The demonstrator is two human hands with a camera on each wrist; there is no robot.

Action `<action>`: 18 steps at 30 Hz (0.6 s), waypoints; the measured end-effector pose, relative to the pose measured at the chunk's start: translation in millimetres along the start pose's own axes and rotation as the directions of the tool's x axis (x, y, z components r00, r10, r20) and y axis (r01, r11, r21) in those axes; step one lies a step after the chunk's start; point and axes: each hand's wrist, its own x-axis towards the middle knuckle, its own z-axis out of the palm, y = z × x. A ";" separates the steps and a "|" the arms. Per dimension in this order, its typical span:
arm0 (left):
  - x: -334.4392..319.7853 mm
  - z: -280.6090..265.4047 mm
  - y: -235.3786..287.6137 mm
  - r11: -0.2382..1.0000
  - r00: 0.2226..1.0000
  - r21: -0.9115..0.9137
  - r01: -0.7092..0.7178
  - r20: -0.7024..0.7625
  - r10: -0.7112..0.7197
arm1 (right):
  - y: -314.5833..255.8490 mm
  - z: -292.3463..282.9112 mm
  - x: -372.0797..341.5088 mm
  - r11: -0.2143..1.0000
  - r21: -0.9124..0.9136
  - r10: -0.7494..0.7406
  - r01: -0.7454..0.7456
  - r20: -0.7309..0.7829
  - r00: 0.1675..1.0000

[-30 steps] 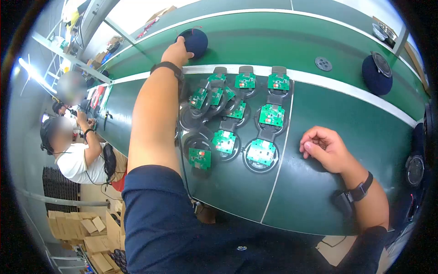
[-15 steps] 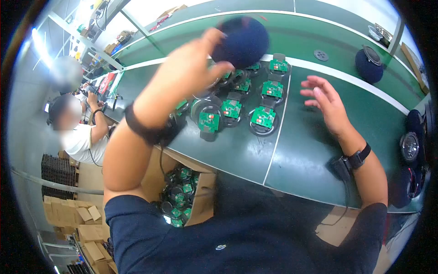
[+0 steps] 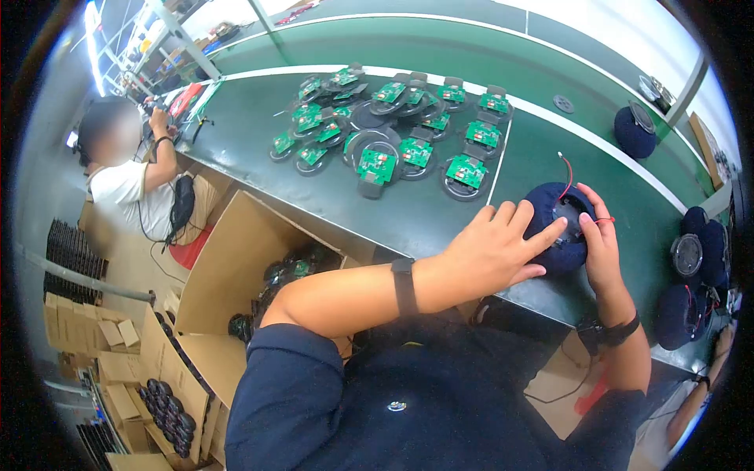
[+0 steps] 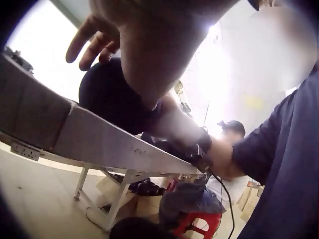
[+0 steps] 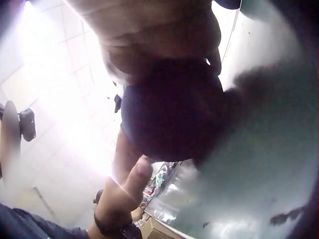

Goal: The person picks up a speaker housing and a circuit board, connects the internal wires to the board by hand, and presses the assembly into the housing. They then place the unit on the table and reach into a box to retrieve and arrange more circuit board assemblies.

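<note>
A dark blue round shell [image 3: 554,206] stands over the green table near its front edge, its hollow side facing up and a thin red wire rising from it. My left hand [image 3: 495,245] holds its left side, with a fingertip at the opening. On the right, my right hand [image 3: 603,250] grips the rim between thumb and fingers. The left wrist view has the shell [image 4: 107,94] dark beneath spread fingers, and the right wrist view has it [image 5: 169,119] against the palm. Its interior is partly covered by the fingers.
Several black discs with green circuit boards [image 3: 377,166] lie left of the shell. More blue shells [image 3: 677,314] sit at the right. An open carton [image 3: 228,263] stands below the table's front edge, and a seated person [image 3: 129,177] works at the left.
My left hand has brought the blue shell from the far left side across to the right front of the table. My right hand has moved onto it and taken hold.
</note>
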 end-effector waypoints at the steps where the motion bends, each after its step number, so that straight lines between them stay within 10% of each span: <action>1: -2.9 0.3 -1.5 0.999 1.000 -0.036 0.004 0.014 -0.004 | 0.8 0.0 0.6 0.998 -0.056 -0.027 0.026 -0.019 0.999; 5: -28.9 -8.5 -27.2 0.976 0.985 -0.190 0.111 -0.107 -0.133 | 0.4 -1.6 6.8 0.994 -0.074 -0.078 0.078 0.001 0.997; 12: -103.4 -39.1 -125.4 0.728 0.759 0.264 0.633 -0.399 -0.514 | -2.9 6.4 13.2 0.985 -0.162 -0.057 0.057 0.009 0.998; 18: -110.4 -26.2 -143.3 0.766 0.809 0.304 0.566 -0.385 -0.445 | 6.5 7.4 5.3 0.967 -0.184 -0.161 0.177 0.099 0.982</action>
